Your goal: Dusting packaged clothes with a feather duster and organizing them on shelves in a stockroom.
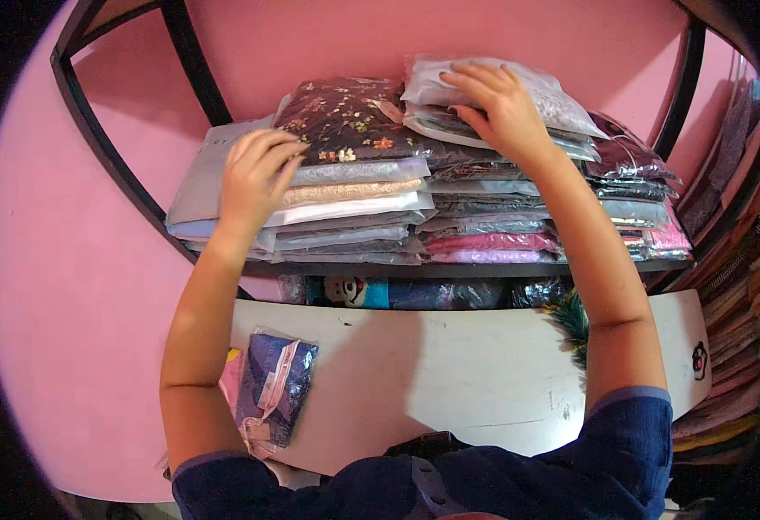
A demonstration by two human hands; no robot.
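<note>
My left hand [260, 169] is at the left stack, fingers apart and slightly bent, beside a dark bagged garment with small embroidered flowers [345, 121]. It holds nothing that I can see; whether its fingertips touch the bag cannot be told. My right hand [503, 108] lies with spread fingers over a white garment in a clear bag [558, 104], the top piece of the middle stack. Below the flowered garment lie folded bagged clothes, among them a beige lace one [354, 191]. Pink [493, 243] and lilac [493, 256] pieces sit low in the middle stack.
A black-framed shelf [484, 270] carries the stacks against a pink wall. Under it stands a white table [475, 373] with a bagged blue garment [276, 386] at its left. A grey bagged piece [198, 182] lies far left; hanging fabrics [735, 347] line the right.
</note>
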